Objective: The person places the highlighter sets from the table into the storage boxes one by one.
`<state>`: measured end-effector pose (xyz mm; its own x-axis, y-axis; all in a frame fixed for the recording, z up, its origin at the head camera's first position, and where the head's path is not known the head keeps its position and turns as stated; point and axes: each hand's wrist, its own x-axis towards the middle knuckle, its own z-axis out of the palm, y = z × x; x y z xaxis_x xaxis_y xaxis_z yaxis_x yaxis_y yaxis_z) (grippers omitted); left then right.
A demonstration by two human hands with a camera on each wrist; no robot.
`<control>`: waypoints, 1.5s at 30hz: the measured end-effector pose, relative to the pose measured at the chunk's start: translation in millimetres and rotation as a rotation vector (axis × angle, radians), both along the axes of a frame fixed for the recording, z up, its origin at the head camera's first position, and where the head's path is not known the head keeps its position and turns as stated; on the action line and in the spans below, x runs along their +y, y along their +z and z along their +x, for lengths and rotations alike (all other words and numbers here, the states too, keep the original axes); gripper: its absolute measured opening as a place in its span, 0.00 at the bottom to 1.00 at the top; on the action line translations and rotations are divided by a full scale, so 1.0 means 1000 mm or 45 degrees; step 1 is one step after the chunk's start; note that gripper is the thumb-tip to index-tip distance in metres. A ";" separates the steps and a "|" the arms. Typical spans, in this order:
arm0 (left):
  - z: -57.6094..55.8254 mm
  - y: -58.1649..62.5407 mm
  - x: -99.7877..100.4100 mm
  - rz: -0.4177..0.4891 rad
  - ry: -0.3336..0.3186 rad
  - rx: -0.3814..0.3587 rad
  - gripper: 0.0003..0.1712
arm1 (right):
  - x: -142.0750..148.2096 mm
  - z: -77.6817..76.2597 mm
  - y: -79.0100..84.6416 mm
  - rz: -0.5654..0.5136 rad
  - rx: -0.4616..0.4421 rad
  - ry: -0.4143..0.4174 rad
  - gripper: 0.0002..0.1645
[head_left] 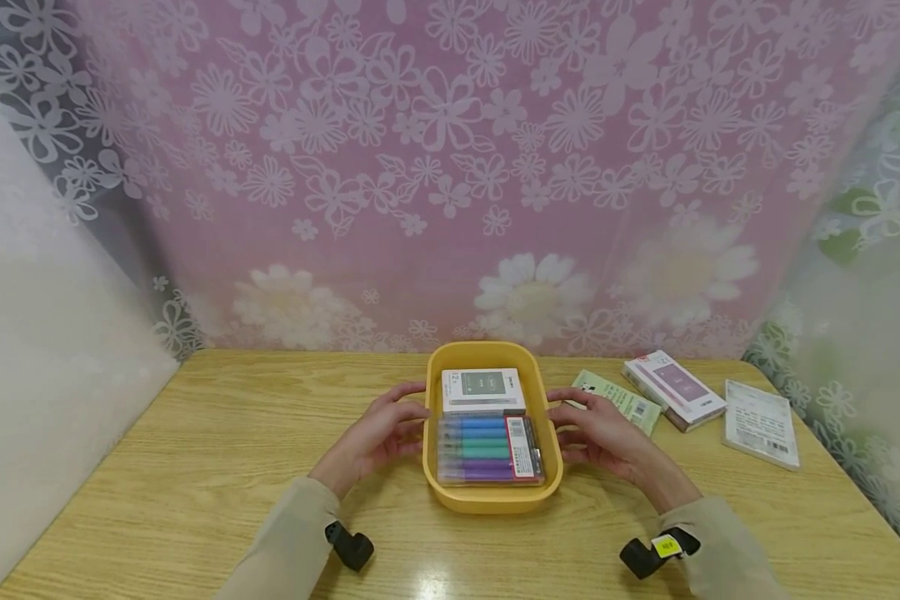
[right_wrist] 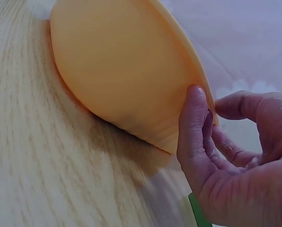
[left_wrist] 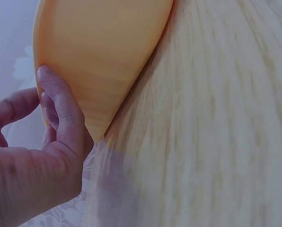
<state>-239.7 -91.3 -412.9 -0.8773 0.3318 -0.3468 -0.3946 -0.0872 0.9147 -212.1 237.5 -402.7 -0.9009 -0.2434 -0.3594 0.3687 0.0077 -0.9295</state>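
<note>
A yellow rectangular tray (head_left: pixel 492 504) with rounded corners stands on the table between my hands. Inside lie a white box (head_left: pixel 484 390) with a grey label toward the back and a clear pack of blue, green and purple pens (head_left: pixel 480 450) toward the front. My left hand (head_left: pixel 378 433) holds the tray's left side, its bent fingers at the rim and outer wall (left_wrist: pixel 103 47). On the opposite side my right hand (head_left: pixel 607 433) grips the tray the same way, its fingertips at the rim and outer wall (right_wrist: pixel 122 61). Both palms stand off the wall.
Right of the tray lie a green pack (head_left: pixel 633 407), partly behind my right hand, a white box with a purple label (head_left: pixel 675 389) and a white flat pack (head_left: pixel 761 423). The wooden table (head_left: pixel 232 442) meets flowered curtains at its back and sides.
</note>
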 end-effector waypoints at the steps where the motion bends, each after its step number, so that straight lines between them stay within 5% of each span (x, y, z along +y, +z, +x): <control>1: 0.000 0.000 0.000 0.004 0.003 -0.006 0.32 | 0.000 0.000 0.001 0.009 0.008 0.002 0.31; 14: -0.005 0.000 0.005 0.023 0.027 -0.057 0.32 | -0.002 0.003 0.006 0.195 0.083 -0.012 0.34; 30: -0.004 0.002 0.005 0.011 0.020 -0.070 0.33 | 0.005 0.010 0.004 0.609 0.385 0.024 0.39; 45: -0.003 0.002 0.005 -0.003 0.035 -0.071 0.31 | 0.027 0.017 0.008 0.963 0.749 -0.023 0.30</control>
<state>-243.1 -86.7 -411.1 -0.8654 0.3069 -0.3961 -0.4424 -0.0968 0.8916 -194.7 264.5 -394.3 -0.9886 -0.1167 0.0953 -0.1495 0.6808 -0.7171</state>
